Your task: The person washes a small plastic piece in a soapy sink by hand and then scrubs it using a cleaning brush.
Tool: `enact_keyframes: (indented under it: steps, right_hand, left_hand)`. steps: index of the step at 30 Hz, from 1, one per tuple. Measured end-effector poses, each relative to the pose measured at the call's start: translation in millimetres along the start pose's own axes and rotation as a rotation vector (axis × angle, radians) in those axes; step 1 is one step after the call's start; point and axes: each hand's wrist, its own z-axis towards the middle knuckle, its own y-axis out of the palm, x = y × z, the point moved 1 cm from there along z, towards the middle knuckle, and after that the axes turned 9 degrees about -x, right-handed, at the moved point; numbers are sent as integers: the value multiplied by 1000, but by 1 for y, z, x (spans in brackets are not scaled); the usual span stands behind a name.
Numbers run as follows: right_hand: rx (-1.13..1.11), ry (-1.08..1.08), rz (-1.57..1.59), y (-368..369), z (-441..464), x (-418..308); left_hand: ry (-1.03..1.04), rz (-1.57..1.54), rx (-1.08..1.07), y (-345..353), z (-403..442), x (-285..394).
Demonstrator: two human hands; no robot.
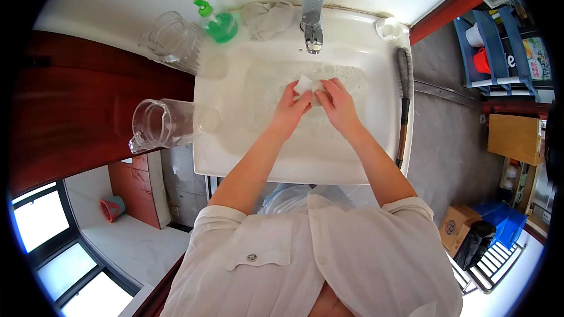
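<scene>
Over the middle of the white sink [252, 152], both of my hands hold small white pieces close together. My left hand [289, 107] pinches a white piece with a pointed corner [303, 84]. Beside it, my right hand [339, 103] has its fingers closed round another small pale piece [317, 86]; I cannot make out what either piece is. Cloudy, bubbly water [264, 91] lies in the basin beneath them. The chrome faucet [313, 17] stands just beyond my hands.
Along the sink's left side stand two clear glass pitchers [161, 124]. A green soap bottle [221, 27] and a crumpled cloth [267, 19] sit at the back. On the right rim are a long-handled brush [404, 100] and a small white cup [389, 29].
</scene>
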Motion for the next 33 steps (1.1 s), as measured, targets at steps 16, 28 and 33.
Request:
enact_keyframes:
  steps: [16, 28, 33]
  right_hand:
    - [-32, 176, 518, -10, 6, 4]
    - [59, 218, 49, -4, 2, -11]
    - [20, 328, 243, -15, 13, -4]
  left_hand:
    - [155, -58, 11, 2, -1, 21]
    - [422, 1069, 108, 13, -7, 7]
    - [506, 622, -10, 12, -14, 2]
